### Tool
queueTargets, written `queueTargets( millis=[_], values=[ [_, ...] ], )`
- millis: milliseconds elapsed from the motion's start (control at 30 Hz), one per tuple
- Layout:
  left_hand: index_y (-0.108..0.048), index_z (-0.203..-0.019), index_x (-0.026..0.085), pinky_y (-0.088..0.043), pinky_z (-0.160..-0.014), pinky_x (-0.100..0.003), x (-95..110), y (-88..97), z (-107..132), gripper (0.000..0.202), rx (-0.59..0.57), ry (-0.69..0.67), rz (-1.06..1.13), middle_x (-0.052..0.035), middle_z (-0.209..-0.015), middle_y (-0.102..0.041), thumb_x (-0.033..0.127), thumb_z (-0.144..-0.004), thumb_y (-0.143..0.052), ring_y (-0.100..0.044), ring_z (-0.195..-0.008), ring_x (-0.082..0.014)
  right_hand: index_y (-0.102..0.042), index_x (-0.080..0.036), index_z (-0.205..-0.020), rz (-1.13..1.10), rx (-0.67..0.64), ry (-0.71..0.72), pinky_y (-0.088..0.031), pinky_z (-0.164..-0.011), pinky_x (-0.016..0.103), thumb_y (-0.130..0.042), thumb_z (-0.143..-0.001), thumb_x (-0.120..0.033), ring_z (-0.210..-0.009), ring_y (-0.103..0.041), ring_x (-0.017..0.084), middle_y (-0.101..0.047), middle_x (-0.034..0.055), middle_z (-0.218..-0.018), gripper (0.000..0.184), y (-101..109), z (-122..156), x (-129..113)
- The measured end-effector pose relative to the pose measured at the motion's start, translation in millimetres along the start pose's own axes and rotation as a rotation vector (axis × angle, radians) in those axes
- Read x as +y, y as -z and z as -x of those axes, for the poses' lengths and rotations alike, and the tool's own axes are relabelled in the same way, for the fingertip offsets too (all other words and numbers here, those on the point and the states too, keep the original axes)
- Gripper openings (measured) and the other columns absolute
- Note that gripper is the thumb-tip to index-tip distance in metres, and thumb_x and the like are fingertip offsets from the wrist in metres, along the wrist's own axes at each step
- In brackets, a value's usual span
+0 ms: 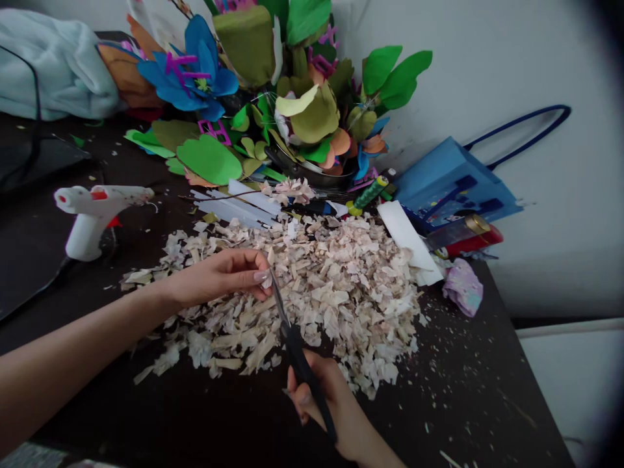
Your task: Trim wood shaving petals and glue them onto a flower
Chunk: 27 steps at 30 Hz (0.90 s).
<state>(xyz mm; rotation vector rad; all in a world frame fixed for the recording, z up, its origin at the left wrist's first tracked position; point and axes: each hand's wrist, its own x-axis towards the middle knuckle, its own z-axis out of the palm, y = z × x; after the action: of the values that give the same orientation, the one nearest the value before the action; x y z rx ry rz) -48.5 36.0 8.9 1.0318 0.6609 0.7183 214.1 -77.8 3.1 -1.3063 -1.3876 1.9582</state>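
Observation:
My left hand [234, 276] is closed in a pinch over the middle of a wide heap of pale scraps [336, 292]. Between its thumb and fingers shows a small pale scrap [266, 282]. My right hand [322, 396], lower down, grips a pair of scissors [297, 351] with black handles. The blades point up and away, their tips right at the pinched scrap. How far apart the blades are is hard to make out. The heap of thin, papery, cream and pinkish pieces spreads beneath and around both hands.
A white glue gun [90, 218] stands at the left with its cord. Behind the heap lie translucent sticks [238, 207], a green thread spool [371, 193] and many artificial flowers [209, 159]. To the right are a white strip [410, 244], a blue bag [453, 185] and a crumpled lilac piece [463, 288].

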Motion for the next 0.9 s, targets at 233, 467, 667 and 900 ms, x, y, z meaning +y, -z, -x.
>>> queueTargets(
  millis=[233,467,667,900],
  values=[
    [-0.066,-0.086,0.018,-0.06,-0.075,-0.022,5,5.1,3,0.023,-0.03,0.012,-0.026,-0.0029,-0.09,-0.074,0.039,-0.088,-0.075,-0.071,-0.08,-0.0127,-0.058,-0.017,-0.077,-0.002,-0.018,0.009,-0.035,-0.049,0.021,-0.069,-0.079,-0.073,-0.049,-0.044,0.009,-0.048,-0.005,-0.057,0.057,6,0,2],
    [-0.067,-0.084,0.016,-0.06,-0.074,-0.024,10,8.0,5,0.024,-0.058,0.034,-0.066,-0.0038,-0.088,-0.074,0.038,-0.087,-0.076,-0.071,-0.08,-0.0145,-0.056,-0.018,-0.074,0.018,-0.03,-0.014,-0.033,-0.048,0.021,-0.072,-0.077,-0.071,-0.048,-0.044,0.009,-0.049,-0.0053,-0.056,0.056,8,0,-3],
    [-0.068,-0.085,0.016,-0.06,-0.074,-0.024,15,9.4,6,0.02,-0.088,0.05,-0.109,-0.0048,-0.089,-0.074,0.035,-0.088,-0.075,-0.07,-0.079,-0.0149,-0.056,-0.018,-0.075,-0.012,-0.067,-0.001,-0.034,-0.047,0.021,-0.071,-0.079,-0.071,-0.047,-0.043,0.008,-0.048,-0.0051,-0.056,0.055,9,1,-4],
    [-0.069,-0.087,0.016,-0.06,-0.075,-0.026,15,11.2,6,0.02,-0.096,0.061,-0.137,-0.0052,-0.089,-0.074,0.035,-0.088,-0.075,-0.07,-0.08,-0.0161,-0.054,-0.017,-0.074,-0.007,-0.08,0.015,-0.032,-0.044,0.02,-0.068,-0.073,-0.08,-0.045,-0.043,0.008,-0.048,-0.0044,-0.055,0.064,8,2,-7]
  ],
)
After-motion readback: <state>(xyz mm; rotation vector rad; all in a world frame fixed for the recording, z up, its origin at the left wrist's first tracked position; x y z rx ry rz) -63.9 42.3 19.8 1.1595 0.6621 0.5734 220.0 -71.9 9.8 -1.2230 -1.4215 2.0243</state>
